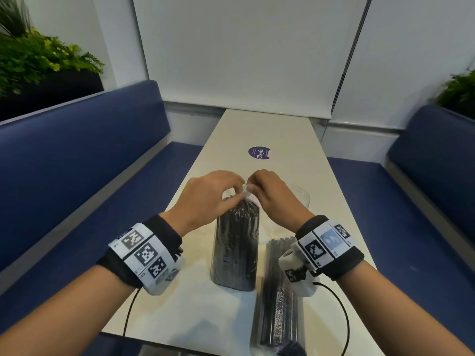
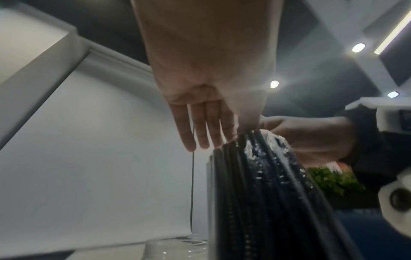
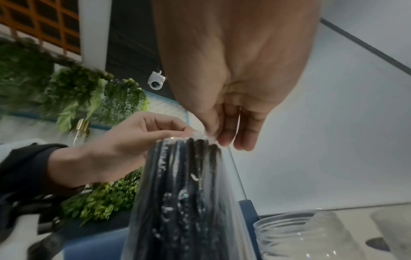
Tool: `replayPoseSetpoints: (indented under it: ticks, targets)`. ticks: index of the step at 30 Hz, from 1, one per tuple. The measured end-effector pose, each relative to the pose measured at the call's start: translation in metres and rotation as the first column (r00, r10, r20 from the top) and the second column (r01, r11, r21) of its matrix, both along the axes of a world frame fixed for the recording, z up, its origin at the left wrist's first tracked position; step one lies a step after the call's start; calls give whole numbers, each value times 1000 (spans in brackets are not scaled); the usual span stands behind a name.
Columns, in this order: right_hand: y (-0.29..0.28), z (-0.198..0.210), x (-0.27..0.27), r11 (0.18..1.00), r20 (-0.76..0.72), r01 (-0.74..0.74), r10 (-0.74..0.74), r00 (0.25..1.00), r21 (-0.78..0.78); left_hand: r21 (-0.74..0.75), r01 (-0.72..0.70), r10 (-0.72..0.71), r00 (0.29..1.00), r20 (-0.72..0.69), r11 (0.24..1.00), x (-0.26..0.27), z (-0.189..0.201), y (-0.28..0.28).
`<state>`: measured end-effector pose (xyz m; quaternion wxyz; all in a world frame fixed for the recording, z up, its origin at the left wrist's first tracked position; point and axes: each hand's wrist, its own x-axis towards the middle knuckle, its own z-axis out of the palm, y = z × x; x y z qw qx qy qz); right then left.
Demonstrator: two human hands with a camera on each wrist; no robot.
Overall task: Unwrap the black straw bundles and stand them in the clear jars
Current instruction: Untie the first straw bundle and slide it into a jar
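Both hands, left (image 1: 205, 199) and right (image 1: 276, 199), pinch the wrap atop the upright bundle (image 1: 235, 249) on the table (image 1: 282, 140). A jar (image 3: 307, 235) stands mostly hidden behind the right hand; another bundle (image 1: 280, 299) is partly covered.

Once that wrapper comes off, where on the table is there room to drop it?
Bare table lies beyond the purple sticker, and near the left edge beside the upright bundle. The right is crowded: lying bundle, clear jar.

Bright even head view, dim blurred wrist views, ceiling lights (image 2: 358, 47) flaring
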<state>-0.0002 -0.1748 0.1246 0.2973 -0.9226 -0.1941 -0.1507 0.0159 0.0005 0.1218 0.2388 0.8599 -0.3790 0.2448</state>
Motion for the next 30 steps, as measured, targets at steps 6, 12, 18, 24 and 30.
replayPoseSetpoints:
  ticks: [6,12,18,24,30]
  targets:
    - [-2,-4,1,998,-26,16,-14,1000,65,-500,-53,-168,907,-386,864,-3,-6,-4]
    - [-4,-3,1,986,-30,-69,74,997,149,-665,-197,-350,724,-594,720,-2,-8,-8]
    - [-6,-9,0,901,-141,14,52,989,433,-737,-245,-311,790,-528,630,1,-3,-14]
    - [3,0,-7,893,-130,-31,100,987,450,-825,-154,-426,796,-429,543,-3,15,-18]
    - [4,-2,-3,859,-40,49,-33,999,510,-711,-42,-521,652,-551,702,-10,-10,-16]
